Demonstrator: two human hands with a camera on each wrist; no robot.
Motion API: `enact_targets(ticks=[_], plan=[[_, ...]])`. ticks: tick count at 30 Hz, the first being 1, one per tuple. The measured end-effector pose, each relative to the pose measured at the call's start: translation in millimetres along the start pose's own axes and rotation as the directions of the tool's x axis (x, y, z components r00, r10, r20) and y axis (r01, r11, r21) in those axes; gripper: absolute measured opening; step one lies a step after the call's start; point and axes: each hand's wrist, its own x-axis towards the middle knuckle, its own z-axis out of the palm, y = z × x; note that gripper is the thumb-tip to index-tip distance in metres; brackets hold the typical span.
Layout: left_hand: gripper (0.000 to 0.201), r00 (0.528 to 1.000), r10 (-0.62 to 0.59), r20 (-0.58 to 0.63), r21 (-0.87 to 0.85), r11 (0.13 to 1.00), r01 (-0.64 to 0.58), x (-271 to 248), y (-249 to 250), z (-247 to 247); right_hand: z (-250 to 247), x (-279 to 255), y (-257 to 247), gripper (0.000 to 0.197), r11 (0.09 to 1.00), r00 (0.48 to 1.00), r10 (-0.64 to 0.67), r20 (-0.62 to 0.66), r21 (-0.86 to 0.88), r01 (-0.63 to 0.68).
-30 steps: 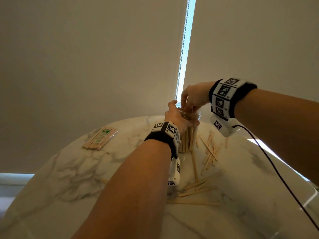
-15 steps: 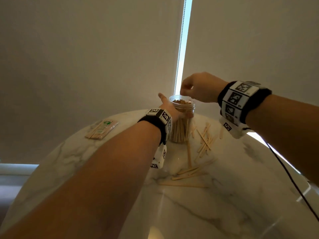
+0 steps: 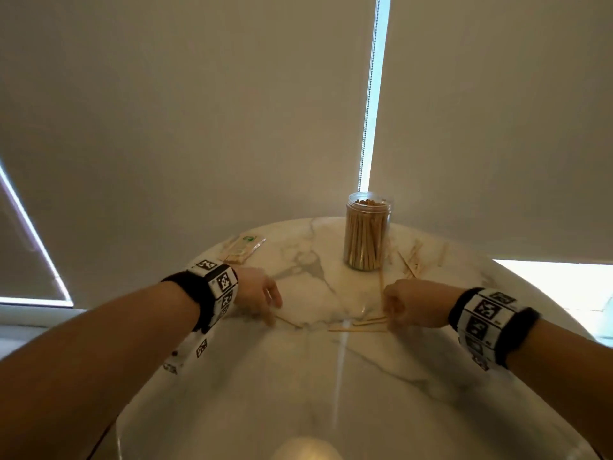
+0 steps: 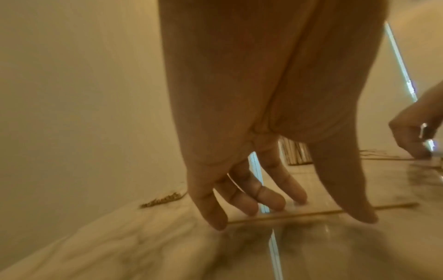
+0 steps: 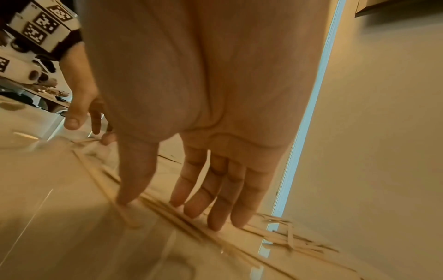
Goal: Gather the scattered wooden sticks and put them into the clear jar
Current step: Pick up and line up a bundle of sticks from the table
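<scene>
The clear jar [image 3: 366, 237] stands upright at the far side of the marble table [image 3: 331, 403], packed with wooden sticks. My left hand [image 3: 265, 302] is low on the table, left of and nearer than the jar. Its straight fingers [image 4: 275, 200] and thumb touch the surface on either side of one loose stick [image 4: 287, 216]. My right hand [image 3: 396, 305] is down at the right over a small bunch of sticks [image 3: 368, 323]. In the right wrist view its fingertips [image 5: 215, 214] and thumb rest on those sticks [image 5: 167, 210]. Neither hand grips anything.
More loose sticks [image 3: 414, 260] lie scattered to the right of the jar. A flat packet of sticks [image 3: 243, 249] lies at the table's far left edge. Window blinds hang close behind the table.
Both hands have left the jar's mouth and dropped to the table nearer me, the left to a single stick, the right onto the bunch. The jar now stands alone.
</scene>
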Motion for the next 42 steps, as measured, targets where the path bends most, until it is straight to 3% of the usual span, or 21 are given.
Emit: enact_targets(ticks=[3, 5, 11, 14, 17, 20, 22, 23, 25, 28, 31, 34, 36, 38, 42], plan=[[0.027, 0.992, 0.024, -0.127, 0.026, 0.999, -0.021, -8.6, 4.4, 16.5, 7.5, -7.9, -7.9, 0.01, 0.999, 0.998, -0.034, -0.046, -0.005, 0.033], [0.018, 0.986, 0.042, -0.163, 0.113, 0.993, -0.023, -13.5, 10.8, 23.3, 9.7, -13.5, -16.1, 0.016, 0.999, 0.998, -0.033, -0.052, -0.02, 0.032], [0.028, 0.978, -0.058, -0.199, 0.237, 0.966, 0.106, -18.9, 23.6, 42.5, 13.3, -29.1, -39.7, 0.022, 0.997, 0.997, -0.056, -0.051, -0.047, 0.054], [0.027, 0.952, -0.051, -0.301, 0.146, 0.984, 0.099, -20.7, 30.7, 44.6, 15.7, -32.5, -47.0, 0.017, 0.997, 0.998, -0.053, -0.037, -0.055, 0.05], [0.025, 0.888, -0.077, -0.453, -0.137, 0.99, 0.017, -24.9, 39.3, 41.1, 13.6, -42.0, -53.6, 0.02, 0.993, 0.999, -0.048, -0.004, -0.111, 0.047], [0.021, 0.884, -0.136, -0.448, -0.482, 0.869, -0.11, -33.6, 51.9, 38.6, 12.1, -52.6, -57.5, 0.038, 0.995, 1.0, -0.002, 0.0, -0.098, 0.002], [0.012, 0.896, -0.13, -0.424, -0.594, 0.787, -0.167, -38.6, 60.0, 40.7, 11.9, -57.8, -57.8, 0.038, 0.997, 0.999, 0.036, 0.017, -0.069, -0.035], [0.019, 0.908, -0.131, -0.399, -0.654, 0.734, -0.182, -42.1, 64.7, 44.0, 12.9, -59.2, -56.6, 0.036, 0.998, 0.998, 0.056, 0.032, -0.041, -0.055], [0.03, 0.932, -0.141, -0.334, -0.768, 0.615, -0.182, -46.2, 75.1, 51.6, 15.0, -61.3, -51.6, 0.027, 0.995, 0.997, 0.072, 0.034, 0.061, -0.074], [0.031, 0.959, -0.176, -0.223, -0.896, 0.425, -0.13, -53.5, 91.6, 65.5, 17.2, -62.2, -37.4, 0.02, 0.946, 0.993, 0.102, -0.062, 0.315, -0.077], [0.041, 0.969, -0.137, -0.208, -0.885, 0.448, -0.127, -51.0, 105.4, 79.7, 11.4, -65.5, -31.6, 0.016, 0.798, 0.978, 0.104, -0.178, 0.603, 0.025], [0.063, 0.973, -0.034, -0.23, -0.887, 0.418, -0.195, -54.2, 123.4, 84.5, 0.1, -72.2, -40.9, 0.016, 0.659, 0.945, 0.068, -0.319, 0.726, 0.197], [0.063, 0.969, 0.054, -0.243, -0.896, 0.37, -0.245, -61.4, 137.8, 84.3, -4.4, -73.4, -51.0, 0.013, 0.641, 0.912, 0.045, -0.407, 0.712, 0.286], [0.055, 0.959, 0.061, -0.277, -0.905, 0.32, -0.281, -66.2, 147.3, 82.1, -6.3, -72.0, -58.0, 0.01, 0.66, 0.871, 0.045, -0.489, 0.669, 0.342], [0.05, 0.894, -0.003, -0.448, -0.826, 0.384, -0.413, -61.5, 145.4, 76.7, -13.6, -70.3, -57.7, 0.014, 0.701, 0.868, -0.08, -0.489, 0.592, 0.398]])
